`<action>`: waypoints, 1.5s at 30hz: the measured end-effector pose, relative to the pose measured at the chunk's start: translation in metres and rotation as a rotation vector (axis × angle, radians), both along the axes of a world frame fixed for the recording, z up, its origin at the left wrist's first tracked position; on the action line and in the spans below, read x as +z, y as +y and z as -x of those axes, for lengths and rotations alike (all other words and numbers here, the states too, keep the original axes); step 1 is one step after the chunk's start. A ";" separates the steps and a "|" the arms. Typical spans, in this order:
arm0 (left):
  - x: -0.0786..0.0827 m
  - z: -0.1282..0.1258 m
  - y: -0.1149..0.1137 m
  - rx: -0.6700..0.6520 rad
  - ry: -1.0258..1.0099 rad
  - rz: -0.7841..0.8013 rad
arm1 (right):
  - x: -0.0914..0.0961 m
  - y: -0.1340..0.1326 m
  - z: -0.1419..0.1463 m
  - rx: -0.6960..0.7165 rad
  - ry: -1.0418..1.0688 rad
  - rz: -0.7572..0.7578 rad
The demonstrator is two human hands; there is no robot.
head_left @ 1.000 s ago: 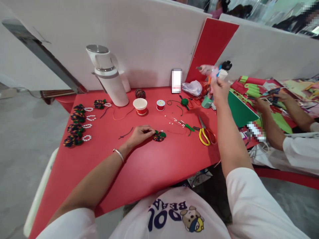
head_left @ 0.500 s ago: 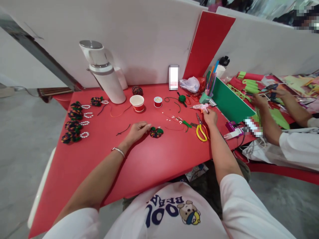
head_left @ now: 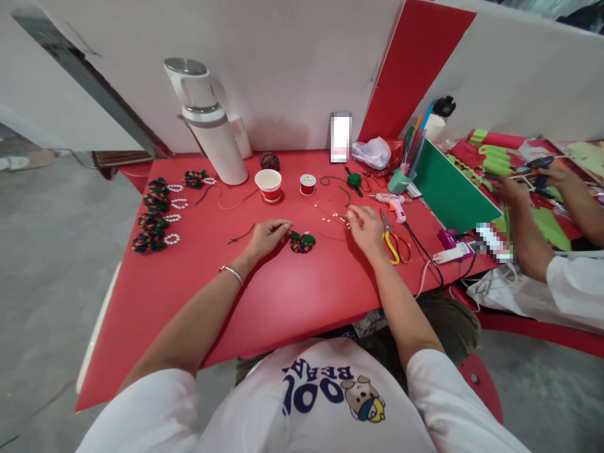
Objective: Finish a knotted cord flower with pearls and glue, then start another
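Pinching a yarn flower (head_left: 301, 245) in left hand (head_left: 270, 238), half-curling right hand (head_left: 366, 229) around something unclear, just left of a pen-filled green cup (head_left: 399, 183).

Soft, med-bright light w/ faint glare on red tabletop (head_left: 292, 299), shadow on bg panel (head_left: 283, 69), edges stretched.

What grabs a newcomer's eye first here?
Probably the bright red table, with the tall white flask standing near its back left. Then the dark multicoloured yarn pieces with white bead loops, grouped along the left side. Front and centre, the left hand is at the edge of another yarn piece, while the right hand is by the scattered white beads.
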State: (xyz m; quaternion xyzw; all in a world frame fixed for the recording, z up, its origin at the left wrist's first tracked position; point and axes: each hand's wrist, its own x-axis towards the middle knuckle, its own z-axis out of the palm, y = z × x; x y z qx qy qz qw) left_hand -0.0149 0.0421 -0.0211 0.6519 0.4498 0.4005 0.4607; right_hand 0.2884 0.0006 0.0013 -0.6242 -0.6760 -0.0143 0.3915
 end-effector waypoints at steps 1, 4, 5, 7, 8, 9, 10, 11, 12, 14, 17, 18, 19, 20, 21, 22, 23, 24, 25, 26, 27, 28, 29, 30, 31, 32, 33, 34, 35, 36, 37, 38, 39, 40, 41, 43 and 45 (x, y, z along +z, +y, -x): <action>0.001 0.001 0.000 0.007 0.021 -0.038 | -0.001 -0.005 0.021 0.086 0.033 -0.004; 0.004 0.006 -0.005 -0.018 0.111 -0.233 | -0.009 -0.021 0.066 0.233 0.042 -0.059; 0.005 0.008 -0.008 -0.043 0.155 -0.320 | -0.012 -0.025 0.074 0.252 0.029 -0.062; 0.006 0.009 -0.015 -0.108 0.262 -0.500 | -0.018 -0.031 0.079 0.269 0.000 -0.051; 0.006 0.008 -0.018 -0.139 0.315 -0.578 | -0.019 -0.033 0.079 0.269 -0.008 -0.038; 0.006 0.007 -0.021 -0.165 0.361 -0.637 | -0.021 -0.033 0.077 0.265 -0.012 -0.026; 0.006 0.006 -0.024 -0.183 0.398 -0.672 | -0.022 -0.033 0.076 0.259 -0.011 -0.016; 0.005 0.004 -0.026 -0.195 0.426 -0.687 | -0.022 -0.031 0.074 0.250 -0.007 -0.009; 0.005 0.003 -0.027 -0.199 0.449 -0.686 | -0.023 -0.030 0.073 0.243 -0.003 -0.003; 0.005 0.000 -0.028 -0.184 0.495 -0.662 | -0.023 -0.026 0.073 0.236 -0.005 0.017; 0.005 -0.003 -0.030 -0.099 0.577 -0.622 | -0.023 -0.021 0.074 0.245 -0.024 0.077; 0.005 -0.004 -0.032 -0.063 0.606 -0.605 | -0.023 -0.020 0.074 0.257 -0.029 0.098; 0.005 -0.006 -0.034 -0.034 0.634 -0.588 | -0.023 -0.018 0.074 0.273 -0.034 0.116; 0.005 -0.009 -0.037 -0.014 0.658 -0.573 | -0.023 -0.017 0.073 0.295 -0.041 0.131; 0.005 -0.012 -0.040 -0.001 0.679 -0.559 | -0.023 -0.015 0.073 0.320 -0.050 0.143; 0.005 -0.016 -0.043 0.009 0.696 -0.550 | -0.023 -0.014 0.072 0.347 -0.061 0.155; 0.005 -0.019 -0.046 0.019 0.709 -0.544 | -0.023 -0.012 0.071 0.373 -0.074 0.171; 0.005 -0.023 -0.049 0.029 0.721 -0.540 | -0.023 -0.011 0.071 0.398 -0.086 0.192; 0.005 -0.026 -0.050 0.041 0.732 -0.535 | -0.023 -0.009 0.071 0.419 -0.097 0.217; 0.005 -0.029 -0.051 0.056 0.743 -0.527 | -0.023 -0.007 0.071 0.436 -0.108 0.244; 0.005 -0.032 -0.052 0.069 0.753 -0.519 | -0.023 -0.006 0.072 0.451 -0.117 0.272; 0.006 -0.034 -0.051 0.078 0.762 -0.511 | -0.023 -0.004 0.072 0.462 -0.126 0.298; 0.006 -0.035 -0.051 0.086 0.770 -0.504 | -0.022 -0.003 0.073 0.472 -0.134 0.321; 0.006 -0.036 -0.050 0.091 0.774 -0.499 | -0.022 -0.001 0.073 0.480 -0.142 0.339; 0.006 -0.036 -0.049 0.097 0.775 -0.495 | -0.021 0.001 0.074 0.489 -0.149 0.352; 0.005 -0.035 -0.048 0.103 0.768 -0.493 | -0.021 0.003 0.074 0.496 -0.153 0.358; 0.004 -0.034 -0.047 0.109 0.754 -0.492 | -0.021 0.004 0.075 0.504 -0.156 0.359; 0.002 -0.033 -0.046 0.118 0.731 -0.491 | -0.021 0.006 0.076 0.514 -0.158 0.356; 0.000 -0.032 -0.045 0.126 0.699 -0.492 | -0.022 0.008 0.077 0.525 -0.157 0.348; -0.003 -0.030 -0.044 0.132 0.661 -0.494 | -0.022 0.010 0.078 0.533 -0.153 0.339; -0.006 -0.029 -0.044 0.136 0.618 -0.497 | -0.023 0.011 0.079 0.539 -0.147 0.329; -0.008 -0.028 -0.044 0.136 0.574 -0.501 | -0.024 0.012 0.079 0.543 -0.139 0.322; -0.010 -0.026 -0.044 0.134 0.531 -0.505 | -0.025 0.013 0.080 0.548 -0.130 0.318; -0.011 -0.025 -0.044 0.132 0.493 -0.509 | -0.026 0.014 0.080 0.553 -0.118 0.318; -0.012 -0.023 -0.044 0.128 0.461 -0.512 | -0.027 0.014 0.080 0.559 -0.104 0.322; -0.010 -0.021 -0.046 0.121 0.422 -0.522 | -0.028 0.015 0.080 0.572 -0.061 0.334; -0.007 -0.019 -0.047 0.108 0.413 -0.544 | -0.029 0.015 0.079 0.584 -0.005 0.346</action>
